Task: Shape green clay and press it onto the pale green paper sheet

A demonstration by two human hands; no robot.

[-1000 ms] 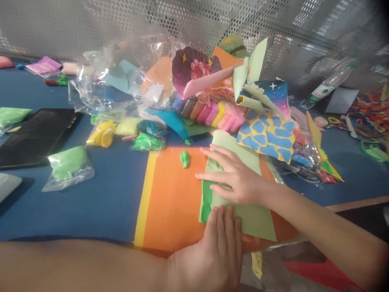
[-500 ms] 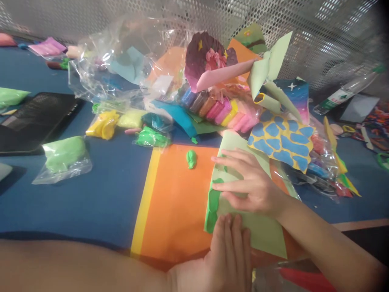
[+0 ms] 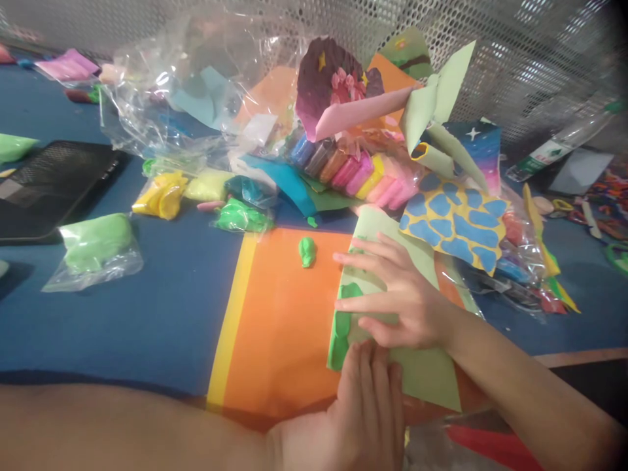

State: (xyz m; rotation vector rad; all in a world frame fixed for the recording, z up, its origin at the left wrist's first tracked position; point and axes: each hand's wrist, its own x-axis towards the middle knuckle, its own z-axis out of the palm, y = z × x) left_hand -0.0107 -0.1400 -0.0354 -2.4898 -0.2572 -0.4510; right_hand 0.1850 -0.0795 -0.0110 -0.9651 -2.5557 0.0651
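A pale green sheet of paper (image 3: 422, 376) lies over an orange sheet (image 3: 279, 320) with a yellow stripe along its left side. Bright green clay (image 3: 339, 333) is spread along the pale sheet's left edge. My right hand (image 3: 405, 294) rests over that sheet, fingers spread, with fingertips at the clay strip and nothing gripped. Below it, my left hand (image 3: 363, 405) lies flat with its fingers side by side at the sheet's lower part. A small lump of green clay (image 3: 307, 252) sits on the orange sheet, apart from both hands.
Behind are bagged clay sticks (image 3: 353, 173), a clear plastic bag (image 3: 142, 111) and a blue-and-yellow patterned sheet (image 3: 454, 226). At left are a bag of light green clay (image 3: 101, 245) and a black tray (image 3: 53, 190). A bottle (image 3: 554, 150) leans at the right.
The view has shifted slightly. My right fingers have moved a little left over the clay strip; my left hand stays nearly in place.
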